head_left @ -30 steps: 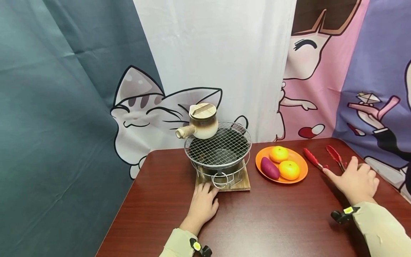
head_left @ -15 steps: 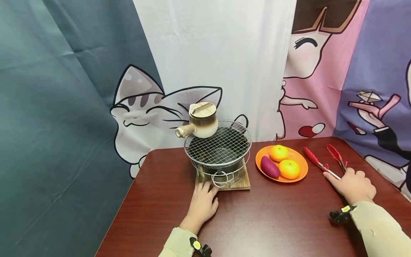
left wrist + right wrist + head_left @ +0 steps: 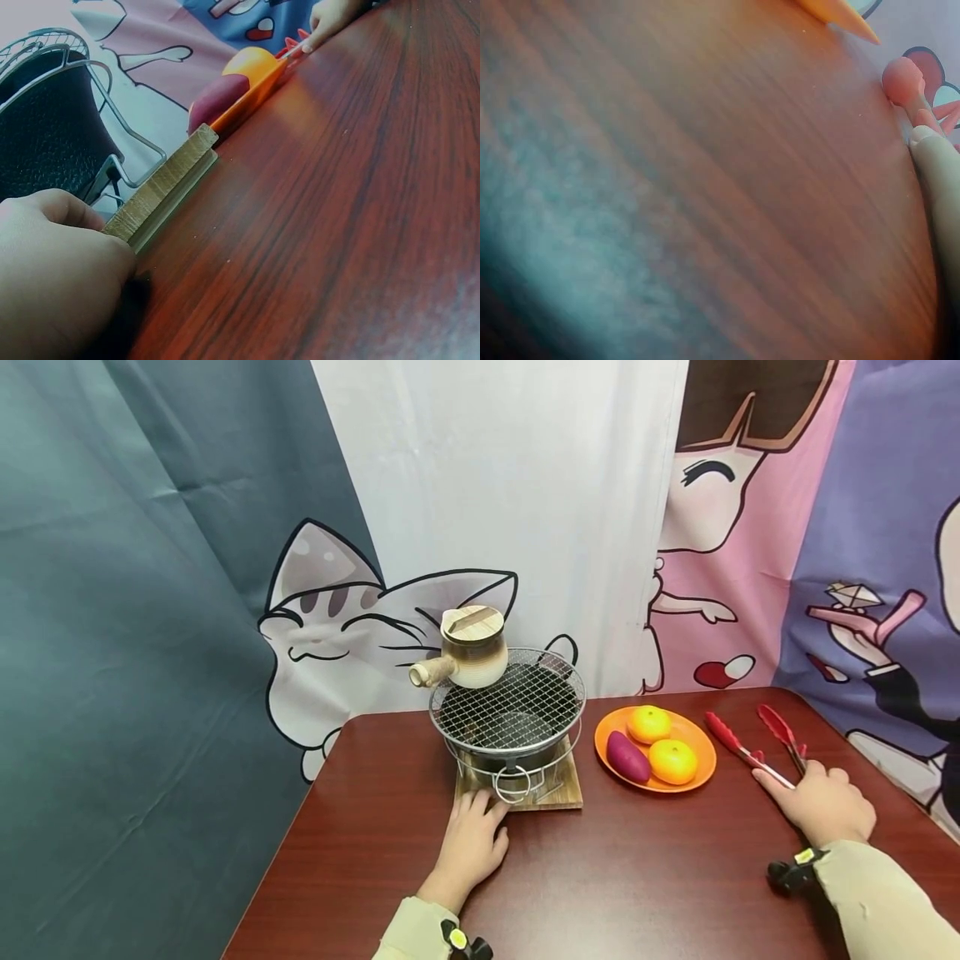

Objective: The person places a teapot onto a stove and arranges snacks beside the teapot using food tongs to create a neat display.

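My left hand (image 3: 472,847) rests its fingertips on the front edge of a square wooden board (image 3: 567,789), thumb apart from them; the left wrist view shows the fingers at the edge of the board (image 3: 161,187). On that board stands a round black grill stove with a wire mesh (image 3: 517,710). A small clay teapot (image 3: 480,664) with a wooden lid and a side handle sits on the mesh. At the right, my right hand (image 3: 828,806) holds red-tipped metal tongs (image 3: 723,732), thumb along one arm, fingers over the other. The tongs lie spread, their rear end hidden under the palm.
Between the stove and the tongs sits an orange plate (image 3: 701,768) bearing two mandarins (image 3: 672,762) and a purple sweet potato (image 3: 628,757). A printed cloth (image 3: 585,527) hangs behind the dark red wooden table (image 3: 600,877).
My right hand has come down onto the rear part of the tongs and its fingers have closed around them. The left hand keeps its place at the board.
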